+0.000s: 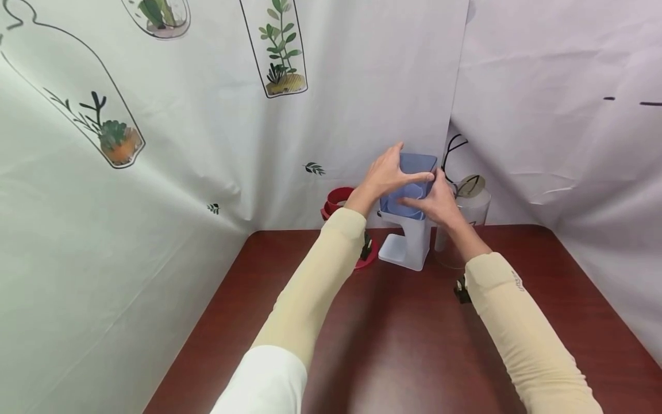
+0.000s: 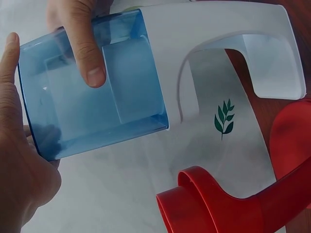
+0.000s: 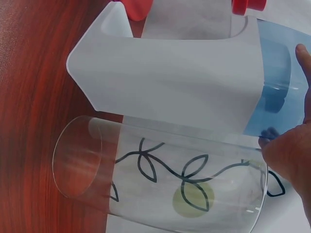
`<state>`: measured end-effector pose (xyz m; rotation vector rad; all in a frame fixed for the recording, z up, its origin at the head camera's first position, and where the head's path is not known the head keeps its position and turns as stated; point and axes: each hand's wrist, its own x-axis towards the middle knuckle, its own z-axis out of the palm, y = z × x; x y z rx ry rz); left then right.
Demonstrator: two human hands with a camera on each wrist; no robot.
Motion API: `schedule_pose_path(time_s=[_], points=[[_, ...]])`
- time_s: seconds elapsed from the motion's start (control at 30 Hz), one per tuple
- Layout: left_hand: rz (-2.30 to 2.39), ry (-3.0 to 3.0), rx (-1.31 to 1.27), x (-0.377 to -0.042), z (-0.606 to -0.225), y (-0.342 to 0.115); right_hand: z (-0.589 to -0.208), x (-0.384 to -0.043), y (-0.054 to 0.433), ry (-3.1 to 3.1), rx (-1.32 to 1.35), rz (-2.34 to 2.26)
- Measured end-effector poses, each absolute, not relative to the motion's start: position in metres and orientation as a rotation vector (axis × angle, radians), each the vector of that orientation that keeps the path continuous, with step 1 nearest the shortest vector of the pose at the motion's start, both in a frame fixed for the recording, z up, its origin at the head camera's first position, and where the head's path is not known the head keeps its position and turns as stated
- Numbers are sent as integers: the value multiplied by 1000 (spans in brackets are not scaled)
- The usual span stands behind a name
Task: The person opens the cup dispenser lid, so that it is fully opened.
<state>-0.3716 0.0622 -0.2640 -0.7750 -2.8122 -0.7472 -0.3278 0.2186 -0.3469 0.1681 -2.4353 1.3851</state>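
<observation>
A clear blue container [image 2: 73, 104] sits on a white C-shaped stand [image 1: 412, 230], like a small dispenser, at the back of the table. My left hand [image 1: 385, 172] holds the container near its top left, thumb stretched across the upper part. From the right side, my right hand [image 1: 437, 200] grips it, its thumb lying over the front in the left wrist view. Fingertips of the left hand show bluish by the container's lower corner there. In the right wrist view the right hand [image 3: 291, 145] wraps the container's near side. A round inner piece shows through the blue wall.
Left of the stand is a red dispenser-like stand [image 2: 214, 204] with a round ring on top. A tall clear cylinder [image 3: 160, 174] stands close on the right. White printed cloth [image 1: 362, 86] hangs behind the dark red table [image 1: 403, 345].
</observation>
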Motion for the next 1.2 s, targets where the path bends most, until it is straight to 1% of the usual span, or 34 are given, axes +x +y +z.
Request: schedule_pose_path(time_s=[0.23, 0.67, 1.2], points=[[-660, -2827, -764, -369, -264, 64, -346, -327, 219, -2423, 196, 1405], [-640, -2810, -766, -368, -267, 63, -345, -324, 219, -2415, 215, 1407], [-856, -2769, -744, -368, -271, 53, -342, -324, 220, -2444, 166, 1444]])
